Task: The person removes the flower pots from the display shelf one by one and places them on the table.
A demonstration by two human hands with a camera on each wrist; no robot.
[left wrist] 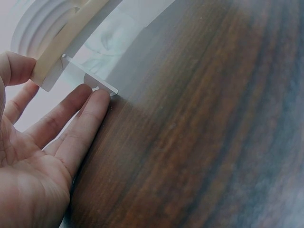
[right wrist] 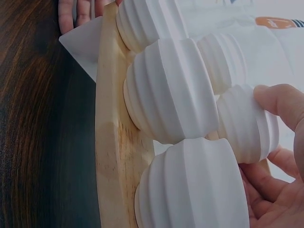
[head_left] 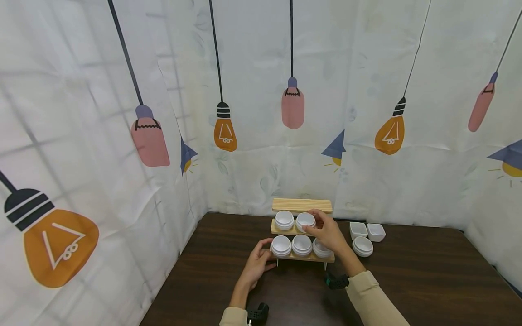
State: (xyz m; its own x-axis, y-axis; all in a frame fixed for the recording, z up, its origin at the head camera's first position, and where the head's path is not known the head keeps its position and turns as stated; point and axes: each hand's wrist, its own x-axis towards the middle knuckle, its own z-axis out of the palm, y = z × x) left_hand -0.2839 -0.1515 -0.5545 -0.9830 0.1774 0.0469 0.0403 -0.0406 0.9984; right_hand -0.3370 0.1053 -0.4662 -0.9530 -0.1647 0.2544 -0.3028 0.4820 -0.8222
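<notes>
A three-tier wooden stand (head_left: pixel 302 205) with clear legs is on the dark table. My right hand (head_left: pixel 329 234) pinches a small white ribbed pot (right wrist: pixel 240 126) at the right of the middle tier, thumb on its near side and fingers behind. Left of it on that tier sits another white pot (head_left: pixel 284 219). Along the lower tier stand three more: a left pot (head_left: pixel 281 245), a middle pot (head_left: pixel 302 245) and a right pot (head_left: pixel 321 250), the last partly hidden by my right hand. My left hand (head_left: pixel 254 265) holds the left end of the lower shelf (left wrist: pixel 47 71), fingers touching the clear leg (left wrist: pixel 90 73).
To the right of the stand are two square white dishes, a left dish (head_left: pixel 358 230) and a right dish (head_left: pixel 376 232), with a stack of round white pots (head_left: pixel 362 246) before them. Behind the dark wooden table (head_left: pixel 428 271) hangs a curtain (head_left: pixel 253 172) printed with lamps.
</notes>
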